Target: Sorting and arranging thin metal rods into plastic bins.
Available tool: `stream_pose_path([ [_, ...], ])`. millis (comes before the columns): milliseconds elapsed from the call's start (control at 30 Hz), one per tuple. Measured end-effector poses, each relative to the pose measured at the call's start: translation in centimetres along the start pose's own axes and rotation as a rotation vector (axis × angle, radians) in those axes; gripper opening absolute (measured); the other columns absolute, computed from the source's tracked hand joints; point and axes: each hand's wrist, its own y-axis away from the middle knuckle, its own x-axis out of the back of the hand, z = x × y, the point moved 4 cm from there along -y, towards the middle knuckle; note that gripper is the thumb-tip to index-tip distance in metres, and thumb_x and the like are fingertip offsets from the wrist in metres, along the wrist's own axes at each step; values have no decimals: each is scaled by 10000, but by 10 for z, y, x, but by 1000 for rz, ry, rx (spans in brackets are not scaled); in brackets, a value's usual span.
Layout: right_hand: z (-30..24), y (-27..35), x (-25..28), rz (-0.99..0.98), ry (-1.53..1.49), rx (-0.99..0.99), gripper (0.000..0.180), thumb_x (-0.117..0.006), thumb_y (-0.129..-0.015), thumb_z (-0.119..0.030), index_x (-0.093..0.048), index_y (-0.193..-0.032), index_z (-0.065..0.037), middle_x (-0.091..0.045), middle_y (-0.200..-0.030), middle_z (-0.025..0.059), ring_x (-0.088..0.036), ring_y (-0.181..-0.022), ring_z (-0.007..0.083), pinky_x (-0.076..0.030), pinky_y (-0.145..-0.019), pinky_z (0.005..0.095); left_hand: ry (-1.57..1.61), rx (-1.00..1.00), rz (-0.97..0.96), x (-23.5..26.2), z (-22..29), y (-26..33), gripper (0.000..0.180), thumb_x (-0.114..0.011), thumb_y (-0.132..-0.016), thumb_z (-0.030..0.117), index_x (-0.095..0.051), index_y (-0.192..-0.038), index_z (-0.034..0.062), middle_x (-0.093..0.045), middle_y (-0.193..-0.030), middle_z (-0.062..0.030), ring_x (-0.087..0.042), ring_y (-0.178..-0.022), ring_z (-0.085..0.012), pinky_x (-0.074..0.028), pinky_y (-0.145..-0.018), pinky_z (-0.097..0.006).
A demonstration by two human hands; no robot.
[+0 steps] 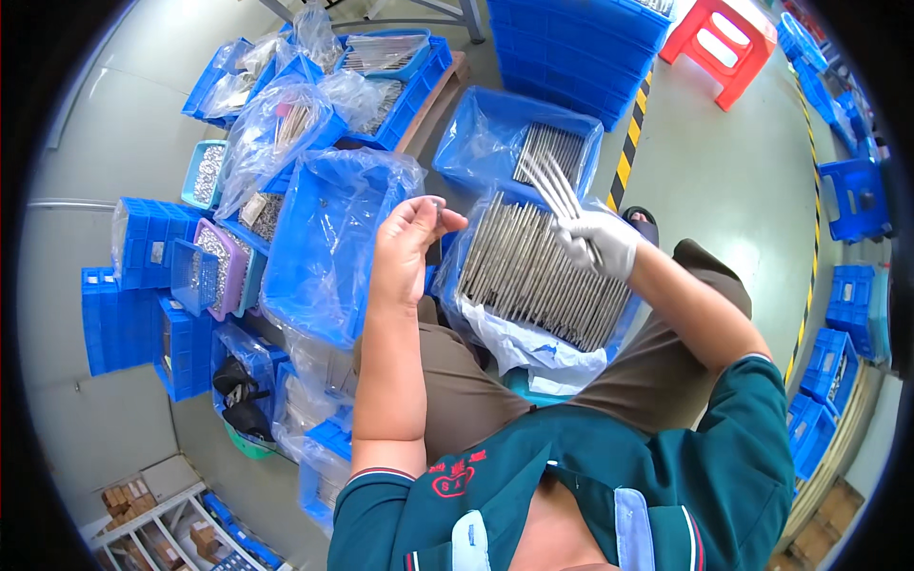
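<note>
My right hand (598,243), in a white glove, is closed round several slim metal rods (555,188), which fan out away from me. Below it, a plastic-lined blue bin (624,333) between my knees holds rows of similar rods (533,276), with crumpled white sheeting (524,338) along its near side. Bare and raised to the left of this bin, my left hand (409,243) has its thumb and fingers pinched together. A small greyish spot shows at the fingertips, too small to name. Beyond, another lined blue bin (468,143) contains more rods (557,152) on its right side.
Left of my left hand stands a large blue bin (319,238) lined with clear plastic. Trays of small metal parts (208,173) and stacked blue crates (157,243) crowd the left. A tall blue crate stack (571,62) and a red stool (719,43) stand at the far side.
</note>
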Motion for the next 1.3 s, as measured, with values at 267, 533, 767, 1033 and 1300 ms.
stream_pose_path([
  [267,-40,-172,136,251,-309,-65,119,-481,-928,-114,-531,-870,-23,-565,-706,27,-556,-553,111,-493,-485,237,74,14,45,-4,8,0,304,-549,-920,248,-552,-1046,-28,-633,-886,-149,-628,-864,-264,-457,-860,-363],
  [533,-64,-279,197,350,-619,1,84,-525,-900,-84,-529,-850,-17,-580,-691,78,-556,-524,182,-483,-445,257,135,91,159,16,13,-3,378,-582,-895,264,-500,-1079,-55,-594,-892,-166,-600,-850,-284,-464,-858,-414],
  [767,-63,-327,273,626,-212,195,139,-564,-903,-172,-556,-929,-35,-630,-777,87,-614,-590,210,-540,-498,331,89,190,238,23,10,-12,452,-621,-860,334,-485,-1077,-38,-595,-871,-172,-599,-825,-287,-442,-874,-418],
  [1033,-87,-317,271,1368,1041,2,251,-604,-788,-171,-651,-937,26,-655,-986,204,-644,-932,327,-520,-777,376,94,201,232,23,8,-14,470,-649,-839,345,-509,-1077,-36,-617,-884,-157,-621,-838,-257,-484,-811,-380],
  [1300,-112,-269,213,1330,1080,115,330,-532,-795,-157,-618,-1067,8,-601,-1116,234,-572,-1080,350,-463,-911,384,121,165,203,22,11,-2,436,-625,-861,292,-486,-1103,-42,-582,-901,-172,-589,-845,-279,-457,-852,-418],
])
